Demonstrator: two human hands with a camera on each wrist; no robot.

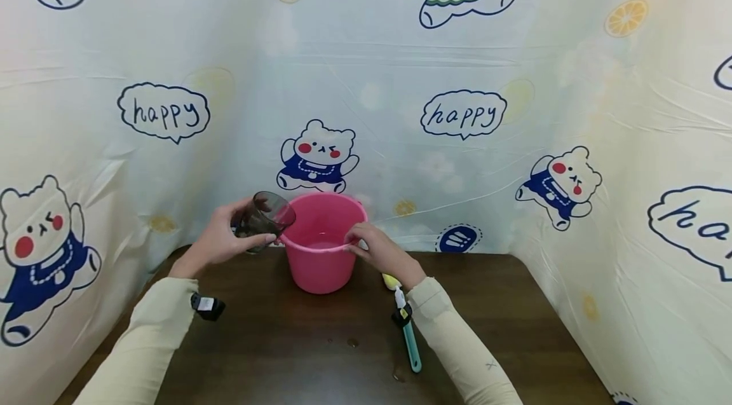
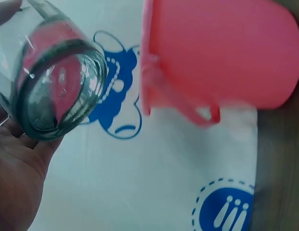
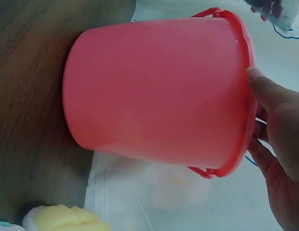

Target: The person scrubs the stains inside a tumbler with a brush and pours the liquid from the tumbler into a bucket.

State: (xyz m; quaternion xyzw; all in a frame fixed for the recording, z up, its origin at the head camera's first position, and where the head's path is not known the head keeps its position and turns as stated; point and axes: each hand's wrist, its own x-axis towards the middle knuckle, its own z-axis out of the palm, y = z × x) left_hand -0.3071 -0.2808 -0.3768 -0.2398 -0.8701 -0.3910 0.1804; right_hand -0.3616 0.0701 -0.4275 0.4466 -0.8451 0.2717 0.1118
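A smoky, see-through drinking glass (image 1: 266,215) is tilted toward the pink bucket (image 1: 320,270), its mouth near the left side of the rim. My left hand (image 1: 224,234) holds the glass round its side. In the left wrist view the thick base of the glass (image 2: 60,91) faces the camera, with the bucket (image 2: 221,53) apart from it. The bucket stands upright on the table. With thumb and fingers on either side, my right hand (image 1: 377,249) grips the bucket's right front rim. The right wrist view shows that hand (image 3: 284,134) and the bucket's outer wall (image 3: 159,91).
A brush with a teal handle (image 1: 412,348) and a yellow sponge head (image 1: 391,281) lies on the brown table (image 1: 274,341), by my right forearm. Several wet spots (image 1: 352,343) dot the tabletop. A printed curtain (image 1: 366,61) surrounds the table at the back and sides.
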